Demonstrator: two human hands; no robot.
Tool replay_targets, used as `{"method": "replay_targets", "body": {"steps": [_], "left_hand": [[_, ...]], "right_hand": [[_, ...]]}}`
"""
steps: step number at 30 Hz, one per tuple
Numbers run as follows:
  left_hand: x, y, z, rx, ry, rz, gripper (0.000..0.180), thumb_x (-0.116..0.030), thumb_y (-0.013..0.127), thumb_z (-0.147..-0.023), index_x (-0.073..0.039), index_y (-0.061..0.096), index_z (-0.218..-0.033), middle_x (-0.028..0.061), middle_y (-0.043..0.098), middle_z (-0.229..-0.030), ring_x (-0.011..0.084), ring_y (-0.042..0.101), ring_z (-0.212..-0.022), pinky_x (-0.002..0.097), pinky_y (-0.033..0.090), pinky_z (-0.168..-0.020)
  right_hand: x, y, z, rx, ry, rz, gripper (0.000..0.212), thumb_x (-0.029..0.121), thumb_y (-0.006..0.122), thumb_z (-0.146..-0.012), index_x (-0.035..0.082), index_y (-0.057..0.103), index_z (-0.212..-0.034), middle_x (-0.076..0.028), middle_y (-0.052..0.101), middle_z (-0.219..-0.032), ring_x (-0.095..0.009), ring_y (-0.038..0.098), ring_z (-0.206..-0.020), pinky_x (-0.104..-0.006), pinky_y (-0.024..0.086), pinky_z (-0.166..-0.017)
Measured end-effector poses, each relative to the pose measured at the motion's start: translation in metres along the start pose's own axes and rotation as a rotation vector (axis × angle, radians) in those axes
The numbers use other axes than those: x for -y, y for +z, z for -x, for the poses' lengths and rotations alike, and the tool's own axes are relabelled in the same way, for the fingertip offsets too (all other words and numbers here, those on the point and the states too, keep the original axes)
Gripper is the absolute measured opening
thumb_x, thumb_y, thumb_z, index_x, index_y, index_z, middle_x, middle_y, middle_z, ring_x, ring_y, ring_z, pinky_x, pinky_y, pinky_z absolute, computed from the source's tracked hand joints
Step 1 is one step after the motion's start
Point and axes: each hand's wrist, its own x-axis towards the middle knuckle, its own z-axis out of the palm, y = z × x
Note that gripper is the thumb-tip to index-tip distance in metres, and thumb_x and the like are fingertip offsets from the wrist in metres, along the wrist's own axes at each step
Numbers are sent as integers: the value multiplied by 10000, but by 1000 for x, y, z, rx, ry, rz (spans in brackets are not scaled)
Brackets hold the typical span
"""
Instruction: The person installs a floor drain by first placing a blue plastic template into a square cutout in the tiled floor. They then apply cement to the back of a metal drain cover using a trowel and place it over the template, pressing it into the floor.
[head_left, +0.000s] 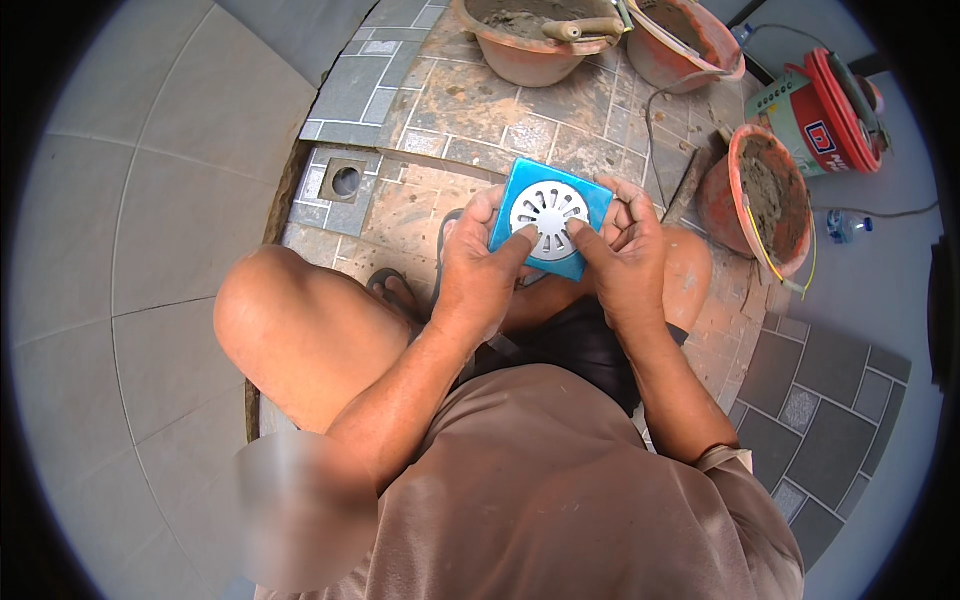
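Note:
Between my two hands is a square floor drain cover with a blue face and a round, slotted silver grate in its middle. My left hand grips its left side, the thumb pressed on the grate's lower edge. On the opposite side my right hand is closed round the edge, its thumb also on the grate. The cover is held up above my lap, tilted slightly. Ahead and to the left, a square drain hole with a round pipe opening sits in the grey tiled floor.
Mortar fills an orange bucket at right and lies in a wide basin ahead, with a wooden-handled tool across its rim. Another basin, a paint pail, a plastic bottle and loose patterned tiles stand around.

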Motion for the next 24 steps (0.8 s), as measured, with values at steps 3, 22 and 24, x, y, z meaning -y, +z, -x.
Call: {"method": "replay_targets", "body": {"steps": [3,22,24], "left_hand": [[-8,-1,2,75,-62,120,420,-18,622,-1025,6,532,-1434,115,703,-1243,165,727,-1057,325,624,-891],[-10,4,0,149,-53,386,462,-248,418,-1172,56,511,-1506,189,641,-1406,252,668,-1264,416,558,-1102],[-9,3,0,156,-56,344,497,-303,431,-1161,31,494,-1524,181,622,-1435,269,635,-1305,442,525,-1136]], "right_hand": [[5,-4,-2,78,18,67,560,-165,678,-919,-76,498,-1443,-152,708,-1212,-175,702,-1145,-295,570,-993],[42,10,-7,229,-668,1119,280,76,860,-736,33,709,-968,-164,585,-1204,-399,546,-1136,-489,466,-957],[41,6,-10,264,-722,1102,279,73,857,-724,35,704,-955,-155,585,-1191,-391,550,-1120,-489,466,-940]]}}
